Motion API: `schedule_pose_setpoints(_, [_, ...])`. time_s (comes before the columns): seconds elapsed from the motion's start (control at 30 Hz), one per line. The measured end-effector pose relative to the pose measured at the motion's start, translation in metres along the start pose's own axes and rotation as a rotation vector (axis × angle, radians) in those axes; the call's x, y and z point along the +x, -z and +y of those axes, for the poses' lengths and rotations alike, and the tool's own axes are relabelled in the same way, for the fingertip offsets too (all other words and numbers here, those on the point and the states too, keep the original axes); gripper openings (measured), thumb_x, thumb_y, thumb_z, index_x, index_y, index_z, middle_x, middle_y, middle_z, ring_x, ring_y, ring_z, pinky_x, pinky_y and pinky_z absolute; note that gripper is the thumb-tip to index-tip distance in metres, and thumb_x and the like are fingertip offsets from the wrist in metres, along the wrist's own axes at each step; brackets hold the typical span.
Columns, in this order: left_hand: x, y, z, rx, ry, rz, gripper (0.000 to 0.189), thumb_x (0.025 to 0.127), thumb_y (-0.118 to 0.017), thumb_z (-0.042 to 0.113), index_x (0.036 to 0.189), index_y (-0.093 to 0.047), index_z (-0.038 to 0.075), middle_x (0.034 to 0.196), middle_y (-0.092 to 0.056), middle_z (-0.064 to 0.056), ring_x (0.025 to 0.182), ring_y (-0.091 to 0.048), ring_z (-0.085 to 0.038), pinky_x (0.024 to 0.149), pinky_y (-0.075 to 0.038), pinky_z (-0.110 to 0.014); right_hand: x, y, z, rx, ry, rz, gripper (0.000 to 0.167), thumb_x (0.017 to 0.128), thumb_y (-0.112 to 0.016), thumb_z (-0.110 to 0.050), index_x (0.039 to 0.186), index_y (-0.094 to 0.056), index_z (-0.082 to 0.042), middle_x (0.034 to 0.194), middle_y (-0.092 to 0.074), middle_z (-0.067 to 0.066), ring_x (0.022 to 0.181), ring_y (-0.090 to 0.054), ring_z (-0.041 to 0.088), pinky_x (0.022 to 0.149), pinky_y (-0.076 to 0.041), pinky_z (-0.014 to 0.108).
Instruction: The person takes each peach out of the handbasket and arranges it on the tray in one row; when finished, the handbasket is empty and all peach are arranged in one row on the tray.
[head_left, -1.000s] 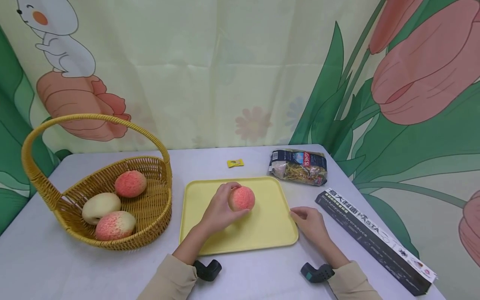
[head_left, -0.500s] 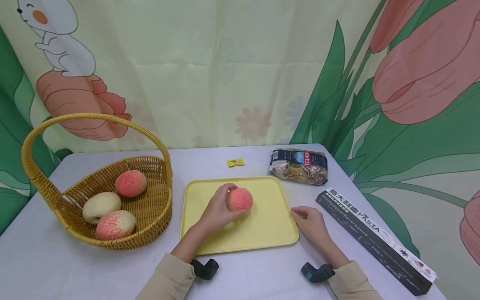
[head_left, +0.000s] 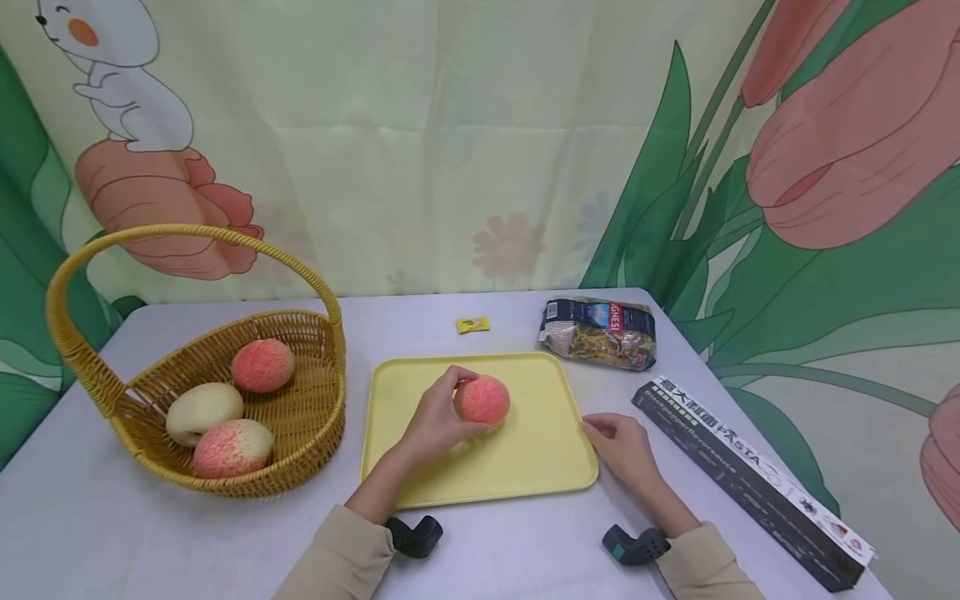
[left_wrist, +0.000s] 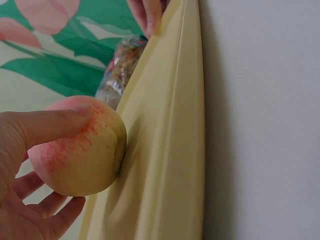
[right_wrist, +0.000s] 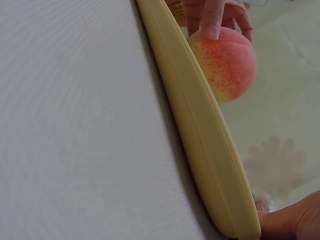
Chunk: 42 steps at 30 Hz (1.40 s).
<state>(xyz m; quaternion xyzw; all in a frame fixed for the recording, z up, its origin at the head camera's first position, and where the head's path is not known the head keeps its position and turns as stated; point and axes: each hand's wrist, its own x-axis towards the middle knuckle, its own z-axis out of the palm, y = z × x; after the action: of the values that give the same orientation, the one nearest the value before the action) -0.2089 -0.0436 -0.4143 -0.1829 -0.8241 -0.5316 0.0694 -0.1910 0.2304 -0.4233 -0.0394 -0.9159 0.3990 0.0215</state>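
A pink and cream peach [head_left: 483, 402] is in my left hand [head_left: 438, 423], above the middle of a yellow tray [head_left: 525, 462]. In the left wrist view the thumb lies across the top of the peach [left_wrist: 82, 155] and the other fingers curl beneath it. The peach's lower side sits close to the tray surface. My right hand [head_left: 624, 450] pinches the tray's right rim between thumb and forefinger. From the right wrist, the tray's outer wall [right_wrist: 200, 125] shows, with part of the right hand [right_wrist: 290, 220] at its corner.
Left of the tray stands a wicker basket [head_left: 318, 417] with a tall handle and 3 peaches [head_left: 232, 448] inside. Behind the tray lie a small yellow packet [head_left: 472, 325] and a bag of pasta [head_left: 597, 333]. A long black pasta box [head_left: 750, 483] lies at the right.
The left hand and the peach have shifted only very slightly, a little left and back again. The right hand stays at the tray's rim.
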Motion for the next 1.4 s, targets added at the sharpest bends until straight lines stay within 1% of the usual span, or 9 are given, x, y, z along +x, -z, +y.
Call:
schedule_pose_setpoints(0.27, [0.01, -0.013, -0.001, -0.008, -0.003, -0.002, 0.066, 0.058, -0.086, 0.003, 0.113, -0.05, 0.01, 0.11, -0.057, -0.004, 0.103, -0.053, -0.019, 0.086, -0.046, -0.037, -0.001, 0.001, 0.0, 0.003, 0.0, -0.003, 0.022, 0.088, -0.061, -0.013, 0.103, -0.066, 0.002, 0.097, -0.066, 0.014, 0.093, -0.059, 0.027, 0.081, -0.047, 0.042])
schedule_pose_setpoints(0.63, [0.02, -0.034, 0.003, -0.015, -0.002, 0.006, 0.068, 0.059, -0.086, 0.004, 0.116, -0.049, 0.008, 0.112, -0.057, -0.005, 0.104, -0.052, -0.019, 0.087, -0.045, -0.037, -0.002, 0.001, 0.001, 0.004, 0.001, 0.01, 0.021, 0.087, -0.061, -0.012, 0.102, -0.066, 0.002, 0.097, -0.066, 0.014, 0.093, -0.059, 0.028, 0.081, -0.047, 0.042])
schedule_pose_setpoints(0.83, [0.027, -0.047, 0.007, -0.05, 0.003, 0.003, 0.068, 0.058, -0.086, 0.002, 0.116, -0.05, 0.007, 0.113, -0.057, -0.006, 0.104, -0.053, -0.02, 0.088, -0.045, -0.037, -0.003, 0.003, 0.002, 0.005, 0.013, 0.014, 0.021, 0.087, -0.061, -0.012, 0.102, -0.066, 0.002, 0.097, -0.066, 0.014, 0.093, -0.059, 0.028, 0.081, -0.047, 0.042])
schedule_pose_setpoints(0.97, [0.03, -0.055, 0.008, -0.072, 0.023, -0.003, 0.07, 0.059, -0.086, 0.003, 0.119, -0.05, 0.007, 0.115, -0.057, -0.006, 0.105, -0.053, -0.019, 0.087, -0.045, -0.035, -0.003, 0.004, 0.002, 0.012, 0.017, 0.015, 0.021, 0.087, -0.061, -0.012, 0.102, -0.066, 0.002, 0.096, -0.066, 0.014, 0.093, -0.059, 0.028, 0.081, -0.047, 0.043])
schedule_pose_setpoints(1.07, [0.032, -0.061, 0.008, -0.07, 0.026, 0.003, 0.07, 0.059, -0.086, 0.003, 0.12, -0.051, 0.006, 0.116, -0.057, -0.006, 0.105, -0.053, -0.019, 0.086, -0.046, -0.033, -0.003, 0.004, 0.002, 0.017, 0.032, 0.02, 0.021, 0.086, -0.062, -0.011, 0.101, -0.067, 0.003, 0.095, -0.067, 0.014, 0.092, -0.06, 0.028, 0.08, -0.047, 0.042])
schedule_pose_setpoints(1.17, [0.035, -0.066, 0.008, -0.069, 0.016, 0.013, 0.071, 0.058, -0.086, 0.003, 0.12, -0.052, 0.006, 0.115, -0.057, -0.006, 0.105, -0.053, -0.019, 0.086, -0.046, -0.033, -0.003, 0.002, 0.001, 0.021, 0.058, 0.029, 0.02, 0.086, -0.063, -0.01, 0.099, -0.067, 0.003, 0.094, -0.067, 0.015, 0.09, -0.061, 0.027, 0.079, -0.048, 0.041])
schedule_pose_setpoints(1.3, [0.039, -0.072, 0.009, -0.073, -0.003, 0.011, 0.07, 0.058, -0.086, 0.003, 0.12, -0.052, 0.005, 0.115, -0.058, -0.006, 0.105, -0.053, -0.018, 0.088, -0.045, -0.032, -0.002, 0.0, 0.0, 0.026, 0.081, 0.041, 0.019, 0.085, -0.063, -0.009, 0.098, -0.067, 0.004, 0.092, -0.067, 0.015, 0.09, -0.062, 0.027, 0.08, -0.048, 0.04])
schedule_pose_setpoints(1.4, [0.042, -0.076, 0.011, -0.073, -0.005, 0.003, 0.07, 0.058, -0.086, 0.003, 0.119, -0.052, 0.005, 0.116, -0.058, -0.006, 0.106, -0.053, -0.017, 0.09, -0.043, -0.032, -0.003, -0.001, -0.002, 0.023, 0.092, 0.043, 0.018, 0.085, -0.064, -0.009, 0.097, -0.068, 0.004, 0.092, -0.067, 0.015, 0.09, -0.062, 0.028, 0.08, -0.048, 0.041])
